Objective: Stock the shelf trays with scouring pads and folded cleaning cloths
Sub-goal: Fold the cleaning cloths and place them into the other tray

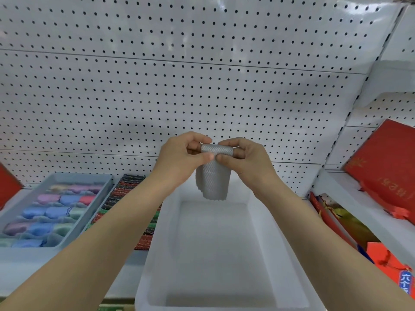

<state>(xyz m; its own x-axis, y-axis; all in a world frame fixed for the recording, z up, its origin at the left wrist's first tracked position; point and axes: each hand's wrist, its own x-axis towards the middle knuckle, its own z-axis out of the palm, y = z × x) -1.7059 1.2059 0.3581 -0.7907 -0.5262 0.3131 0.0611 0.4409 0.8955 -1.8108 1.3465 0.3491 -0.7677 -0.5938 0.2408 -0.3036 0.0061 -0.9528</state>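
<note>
right now the grey cloth (214, 173) is held up in the air, its top fold draped over the fingers and its loose end hanging down from the grip. both grips are pinching it: the left hand (179, 158) nips the left side of the fold between thumb and fingers, the right hand (244, 159) does the same on the right, thumbs almost meeting at the middle. this looks like the folding step, with the cloth not yet stocked. straight below the grip sits the white tray (289, 250), with nothing visible in it, so the next move likely calls for finishing the fold flat and lowering it in without the hanging end unrolling. below and left of the grip is a grey tray (107, 182) of coloured pads (54, 212), then a row of striped cloths (125, 194) nearer the grip. right of it stand red boxes (386, 171). the fingers behind the fold are hidden, the white tray's near edge is cut off, and the pads are too blurred to tell apart.
</note>
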